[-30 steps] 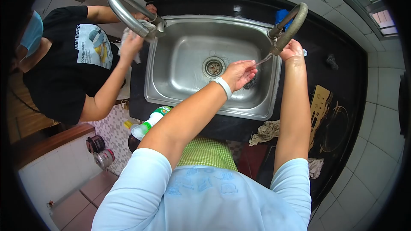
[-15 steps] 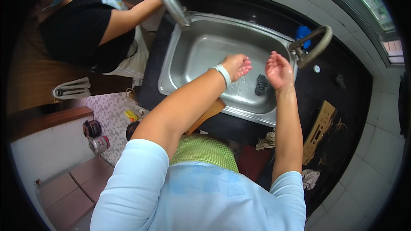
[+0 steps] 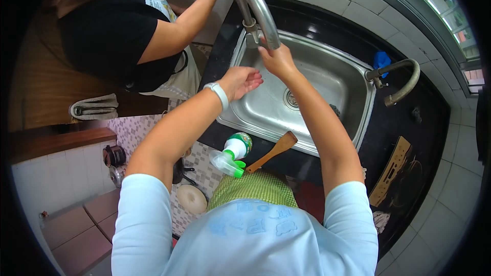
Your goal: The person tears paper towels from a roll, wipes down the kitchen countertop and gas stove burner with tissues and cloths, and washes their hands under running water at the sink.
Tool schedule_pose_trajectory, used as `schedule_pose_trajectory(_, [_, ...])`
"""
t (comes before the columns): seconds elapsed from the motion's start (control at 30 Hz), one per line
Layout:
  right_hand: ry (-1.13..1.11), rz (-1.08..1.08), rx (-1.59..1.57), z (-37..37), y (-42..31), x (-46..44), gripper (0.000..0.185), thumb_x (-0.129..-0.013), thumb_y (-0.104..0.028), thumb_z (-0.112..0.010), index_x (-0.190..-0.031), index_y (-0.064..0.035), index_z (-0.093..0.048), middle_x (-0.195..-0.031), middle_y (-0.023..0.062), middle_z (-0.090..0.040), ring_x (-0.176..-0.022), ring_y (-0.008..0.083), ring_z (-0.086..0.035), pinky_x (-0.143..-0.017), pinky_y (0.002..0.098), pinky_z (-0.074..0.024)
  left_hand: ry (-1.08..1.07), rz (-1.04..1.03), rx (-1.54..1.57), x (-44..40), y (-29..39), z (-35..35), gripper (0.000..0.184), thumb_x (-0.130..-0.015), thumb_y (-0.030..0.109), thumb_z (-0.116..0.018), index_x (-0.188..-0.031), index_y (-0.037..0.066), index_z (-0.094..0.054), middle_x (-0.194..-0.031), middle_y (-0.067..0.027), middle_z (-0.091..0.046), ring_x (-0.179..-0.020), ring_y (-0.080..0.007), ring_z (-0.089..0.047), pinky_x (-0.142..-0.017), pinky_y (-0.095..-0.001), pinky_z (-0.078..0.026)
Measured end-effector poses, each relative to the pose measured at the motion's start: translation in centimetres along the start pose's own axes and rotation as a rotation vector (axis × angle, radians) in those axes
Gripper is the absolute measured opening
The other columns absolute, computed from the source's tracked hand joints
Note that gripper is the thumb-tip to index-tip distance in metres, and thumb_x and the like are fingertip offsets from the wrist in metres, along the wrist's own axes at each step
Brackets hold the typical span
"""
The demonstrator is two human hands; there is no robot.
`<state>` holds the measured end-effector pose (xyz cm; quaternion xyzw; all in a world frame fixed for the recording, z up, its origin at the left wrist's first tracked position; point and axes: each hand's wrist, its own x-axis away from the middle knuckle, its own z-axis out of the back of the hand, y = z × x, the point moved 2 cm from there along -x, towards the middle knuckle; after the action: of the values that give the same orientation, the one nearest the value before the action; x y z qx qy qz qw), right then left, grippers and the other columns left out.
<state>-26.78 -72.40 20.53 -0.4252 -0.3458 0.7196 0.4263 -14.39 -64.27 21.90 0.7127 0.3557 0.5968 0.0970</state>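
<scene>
Over the left rim of the steel sink (image 3: 327, 71), my left hand (image 3: 241, 83) is cupped palm up with loosely curled fingers and nothing in it. A white band (image 3: 217, 95) circles that wrist. My right hand (image 3: 279, 62) reaches to the far left corner of the sink, at the handle (image 3: 253, 38) of the curved metal faucet (image 3: 257, 1). Its thumb and forefinger close on the handle, and the spout hides part of its fingers. Below my right forearm lies a dark scrubber (image 3: 335, 111), partly covered.
A spray bottle (image 3: 236, 149) and a wooden spatula (image 3: 273, 151) lie at the counter's front edge. A second faucet (image 3: 404, 74) stands right, near a blue object (image 3: 381, 60) and a wooden board (image 3: 391, 171). A person in black (image 3: 112, 36) stands at left, one arm raised.
My right hand has gone from the right of the sink to the left faucet's handle. My left hand has moved left. The view has shifted, showing the spray bottle and more of the spatula.
</scene>
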Motion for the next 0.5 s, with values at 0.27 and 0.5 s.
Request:
schedule_pose_trajectory(0.27, [-0.082, 0.054, 0.158, -4.5, 0.7, -3.6, 0.016, -0.082, -0.016, -0.061, -0.093, -0.0048, -0.064, -0.080, 0.0186, -0.064, -0.075, 0.0338, -0.062, -0.068, 0.0380, -0.0481, 0.059, 0.073, 0.364, -0.2, -0.9, 2.4, 0.021, -0.089, 0.012, -0.051, -0.103, -0.003, -0.054, -0.099, -0.0134, -0.058, -0.097, -0.0259, -0.058, -0.083, -0.0334, -0.050])
schedule_pose_trajectory(0.5, [-0.113, 0.003, -0.118, -4.0, 1.7, -1.7, 0.015, -0.082, -0.005, -0.058, -0.097, -0.0031, -0.061, -0.084, 0.0171, -0.063, -0.075, 0.0316, -0.062, -0.067, 0.0355, -0.0483, -0.225, 0.046, 0.480, 2.5, 2.1, -1.6, 0.017, -0.089, 0.012, -0.053, -0.098, -0.002, -0.056, -0.092, -0.0100, -0.059, -0.087, -0.0210, -0.060, -0.077, -0.0278, -0.054])
